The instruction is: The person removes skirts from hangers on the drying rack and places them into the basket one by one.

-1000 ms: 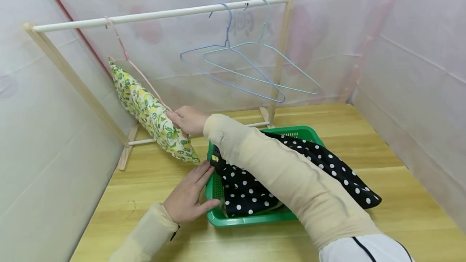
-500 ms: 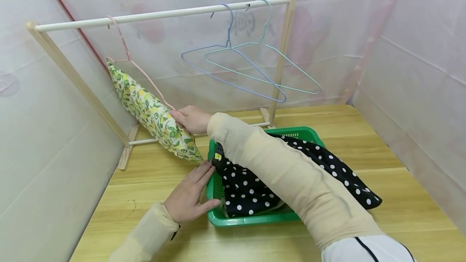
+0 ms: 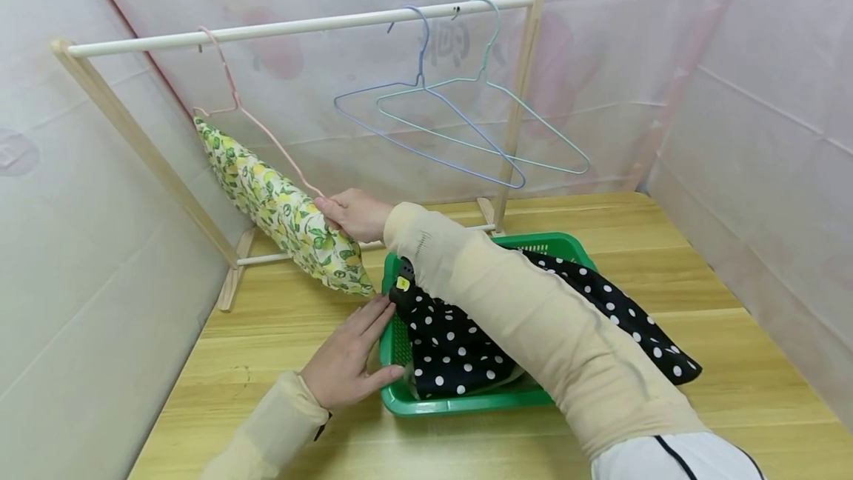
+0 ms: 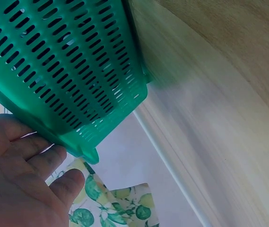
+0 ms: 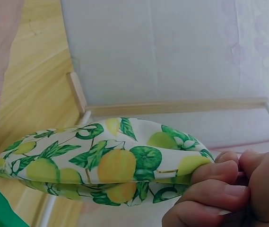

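A white cushion (image 3: 280, 206) with a lemon-and-leaf print hangs tilted under a pink wire hanger (image 3: 236, 98). My right hand (image 3: 356, 215) grips the cushion's upper edge near its right end, at the hanger's lower right corner; the right wrist view shows curled fingers (image 5: 214, 191) on the fabric. Whether the hanger itself is pinched cannot be told. My left hand (image 3: 346, 358) rests with extended fingers on the left rim of a green plastic basket (image 3: 466, 407). Black polka-dot fabric (image 3: 460, 354) lies in the basket and drapes over its right side, partly behind my right sleeve.
A rack with a white rail (image 3: 300, 26) and wooden posts (image 3: 146, 147) stands on the wooden table (image 3: 700, 265). A blue hanger (image 3: 426, 87) and a mint-green hanger (image 3: 485, 80) hang at the rail's right. Pale cloth walls (image 3: 760, 117) enclose the table.
My right hand and the cushion's lower end have shifted slightly to the right. The left hand stays on the basket rim. The whole head view has drifted a little.
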### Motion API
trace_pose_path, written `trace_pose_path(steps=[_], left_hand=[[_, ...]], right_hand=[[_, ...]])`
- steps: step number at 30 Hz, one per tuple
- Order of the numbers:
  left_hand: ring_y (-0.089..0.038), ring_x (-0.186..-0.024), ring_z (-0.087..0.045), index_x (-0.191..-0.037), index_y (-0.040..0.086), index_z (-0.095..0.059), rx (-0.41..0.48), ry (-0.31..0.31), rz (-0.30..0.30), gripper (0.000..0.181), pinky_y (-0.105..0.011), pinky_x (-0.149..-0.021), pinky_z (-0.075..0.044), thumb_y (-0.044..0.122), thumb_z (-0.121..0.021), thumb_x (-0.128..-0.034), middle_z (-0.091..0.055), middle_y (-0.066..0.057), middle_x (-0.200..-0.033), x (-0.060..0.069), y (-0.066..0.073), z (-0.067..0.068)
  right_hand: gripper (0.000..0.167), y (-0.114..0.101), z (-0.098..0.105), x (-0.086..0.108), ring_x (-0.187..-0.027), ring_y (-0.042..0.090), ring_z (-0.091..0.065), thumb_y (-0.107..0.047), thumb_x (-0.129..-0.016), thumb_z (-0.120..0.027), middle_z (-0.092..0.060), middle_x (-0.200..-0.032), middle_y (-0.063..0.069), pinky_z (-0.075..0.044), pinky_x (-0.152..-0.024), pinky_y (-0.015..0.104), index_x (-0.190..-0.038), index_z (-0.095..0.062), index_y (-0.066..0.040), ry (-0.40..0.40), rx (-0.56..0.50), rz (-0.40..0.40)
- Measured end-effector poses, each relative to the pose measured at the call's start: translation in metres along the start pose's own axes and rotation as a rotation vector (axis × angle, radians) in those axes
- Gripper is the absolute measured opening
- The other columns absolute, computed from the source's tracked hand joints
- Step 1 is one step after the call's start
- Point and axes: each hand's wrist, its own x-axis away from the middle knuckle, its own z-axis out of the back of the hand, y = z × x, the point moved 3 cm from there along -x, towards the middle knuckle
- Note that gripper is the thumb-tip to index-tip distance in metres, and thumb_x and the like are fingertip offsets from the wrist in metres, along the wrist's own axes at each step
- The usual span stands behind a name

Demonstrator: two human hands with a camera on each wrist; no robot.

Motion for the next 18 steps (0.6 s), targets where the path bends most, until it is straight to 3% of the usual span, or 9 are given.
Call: trace_pose_path(steps=[6, 11, 18], left_hand=[[-0.032, -0.14, -0.028, -0.147, -0.003, -0.033, 0.005, 0.001, 0.002, 0.087, -0.048, -0.11, -0.03, 0.056, -0.059, -0.0885, -0.026, -0.016, -0.154, 0.0, -0.005, -0.005], [-0.028, -0.142, -0.025, -0.148, -0.001, -0.031, 0.007, 0.001, 0.013, 0.088, -0.047, -0.111, -0.028, 0.053, -0.064, -0.0869, -0.024, -0.014, -0.156, 0.003, -0.01, -0.011], [-0.032, -0.141, -0.026, -0.149, 0.0, -0.029, -0.001, 0.022, -0.027, 0.087, -0.049, -0.109, -0.03, 0.056, -0.058, -0.0894, -0.022, -0.013, -0.156, 0.004, -0.016, -0.017]], right_hand=[[0.047, 0.002, 0.0, -0.001, -0.053, 0.013, -0.036, -0.039, -0.105, -0.028, -0.041, -0.061, 0.0, -0.033, -0.052, 0.023, -0.078, -0.049, -0.007, 0.027, 0.008, 0.018], [0.048, 0.005, -0.004, -0.001, -0.049, 0.012, -0.033, -0.042, -0.104, -0.03, -0.04, -0.059, -0.001, -0.032, -0.048, 0.023, -0.076, -0.049, -0.008, 0.051, -0.046, 0.01], [0.048, 0.007, -0.002, 0.0, -0.048, 0.011, -0.031, -0.043, -0.103, -0.031, -0.041, -0.063, 0.001, -0.027, -0.045, 0.022, -0.074, -0.047, -0.009, 0.078, -0.064, 0.003]])
